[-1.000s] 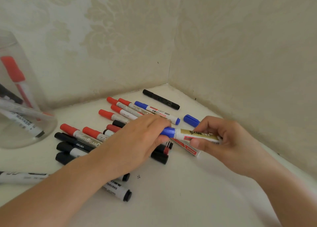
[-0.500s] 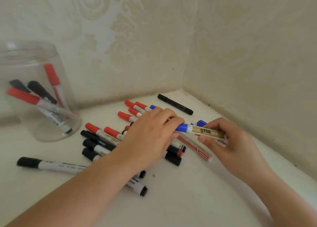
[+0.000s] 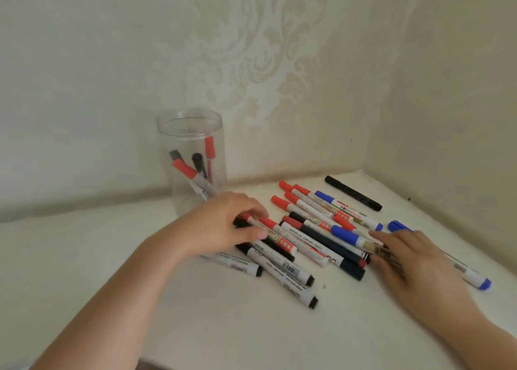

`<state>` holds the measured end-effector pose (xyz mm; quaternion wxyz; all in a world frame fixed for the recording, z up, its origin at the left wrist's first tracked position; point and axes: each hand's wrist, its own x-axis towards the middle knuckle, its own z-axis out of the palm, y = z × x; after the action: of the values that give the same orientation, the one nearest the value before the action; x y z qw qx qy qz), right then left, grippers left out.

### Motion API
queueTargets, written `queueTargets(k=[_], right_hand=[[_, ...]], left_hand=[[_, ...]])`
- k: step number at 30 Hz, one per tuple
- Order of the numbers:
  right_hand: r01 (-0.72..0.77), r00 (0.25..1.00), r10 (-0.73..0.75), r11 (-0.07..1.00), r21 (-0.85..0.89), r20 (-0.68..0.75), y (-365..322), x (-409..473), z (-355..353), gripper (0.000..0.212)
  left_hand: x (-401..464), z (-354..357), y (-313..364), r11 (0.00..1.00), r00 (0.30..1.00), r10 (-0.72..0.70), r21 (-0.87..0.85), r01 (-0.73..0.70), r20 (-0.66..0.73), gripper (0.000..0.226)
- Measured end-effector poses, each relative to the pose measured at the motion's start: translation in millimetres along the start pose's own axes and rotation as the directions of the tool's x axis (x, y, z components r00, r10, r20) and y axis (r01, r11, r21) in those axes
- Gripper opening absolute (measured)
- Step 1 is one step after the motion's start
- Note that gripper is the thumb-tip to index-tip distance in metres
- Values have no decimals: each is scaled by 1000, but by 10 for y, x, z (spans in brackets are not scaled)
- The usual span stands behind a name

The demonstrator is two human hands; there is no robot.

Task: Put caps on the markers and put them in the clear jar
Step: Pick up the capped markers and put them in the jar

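A clear cylindrical plastic jar [image 3: 193, 157] stands upright with its mouth open, against the patterned wall at the back of the white tabletop [image 3: 223, 327]; a few capped red and black markers lean inside it. To its right, a heap of red, black and blue capped markers [image 3: 307, 229] lies flat, most with their long axes running from far left to near right, caps toward the jar side.

The left hand [image 3: 223, 224] rests on the heap's left edge, fingers curled and pinching a red-capped white marker [image 3: 268, 229] between thumb and fingertips. The right hand [image 3: 405, 257] lies palm down on the heap's right side, its fingers curled over the barrel of a blue-capped white marker [image 3: 349, 236] whose cap points left. A loose blue cap [image 3: 398, 226] sits just beyond that hand, and a long black marker [image 3: 352, 192] lies apart near the corner.
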<state>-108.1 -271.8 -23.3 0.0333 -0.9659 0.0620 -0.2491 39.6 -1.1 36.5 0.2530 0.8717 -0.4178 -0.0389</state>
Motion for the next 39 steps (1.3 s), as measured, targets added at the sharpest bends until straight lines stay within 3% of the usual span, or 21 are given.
queueTargets(k=[3, 5, 8, 11, 13, 15, 17, 18, 21, 22, 24, 27, 29, 31, 33, 35, 37, 39], right_hand=[[60, 998, -59, 998, -6, 22, -98, -1, -21, 29], [95, 994, -94, 995, -23, 60, -139, 16, -23, 50], [89, 984, -72, 991, -100, 161, -204, 94, -23, 72], [64, 968, -11, 977, -203, 252, -395, 210, -82, 71], [40, 980, -9, 987, -154, 196, -605, 299, -163, 56], [55, 982, -56, 998, 11, 183, -867, 381, -241, 48], [31, 945, -90, 982, 188, 315, -1122, 407, -250, 52], [17, 916, -92, 981, 193, 390, -1256, 429, -234, 56], [-6, 876, -52, 993, 119, 479, -1549, 505, -73, 77], [-9, 872, -29, 997, 75, 488, -1628, 545, -37, 81], [17, 877, -7, 1000, -16, 480, -1737, 611, 41, 79], [11, 862, 40, 995, -98, 505, -1813, 701, 110, 63], [-7, 848, 64, 994, -111, 526, -1810, 772, 140, 57], [-17, 823, 81, 993, -119, 562, -1803, 849, 143, 55], [-42, 781, 95, 994, -101, 617, -1788, 903, 164, 58], [-68, 771, 105, 994, -83, 628, -1782, 916, 189, 65], [-118, 783, 136, 991, -70, 606, -1793, 884, 222, 69], [-165, 799, 162, 985, -47, 580, -1816, 835, 226, 60]], left_hand=[[-352, 10, -337, 993, 989, -118, 4, 118, 87, 42], [-484, 40, -497, 989, 982, -144, 39, 140, 121, 37], [-507, 92, -568, 992, 992, -112, 63, 109, 50, 19], [-369, 201, -505, 995, 1000, -16, 98, 18, -22, 18], [-248, 287, -418, 992, 997, 76, 98, -74, -21, 20], [-138, 322, -334, 988, 989, 145, 54, -144, -10, 21], [-55, 329, -322, 985, 985, 172, -2, -172, 9, 27], [-32, 331, -347, 982, 983, 183, -40, -183, -12, 31], [-59, 270, -451, 962, 968, 65, -244, -126, -244, 25], [-81, 235, -479, 949, 930, -7, -295, -109, -367, 20], [-121, 158, -527, 944, 791, -114, -314, -103, -601, 12], [-144, 90, -585, 977, 592, -137, -209, -53, -794, 9], [-137, 101, -631, 975, 513, -181, -220, -16, -839, 28], [-107, 105, -665, 940, 467, -297, -341, -10, -833, 60], [-43, 88, -725, 851, 502, -450, -525, -9, -739, 96], [33, 91, -810, 752, 613, -517, -660, -10, -598, 120], [84, 133, -911, 734, 684, -501, -679, 11, -530, 128], [105, 179, -971, 771, 677, -492, -635, 46, -548, 127]])
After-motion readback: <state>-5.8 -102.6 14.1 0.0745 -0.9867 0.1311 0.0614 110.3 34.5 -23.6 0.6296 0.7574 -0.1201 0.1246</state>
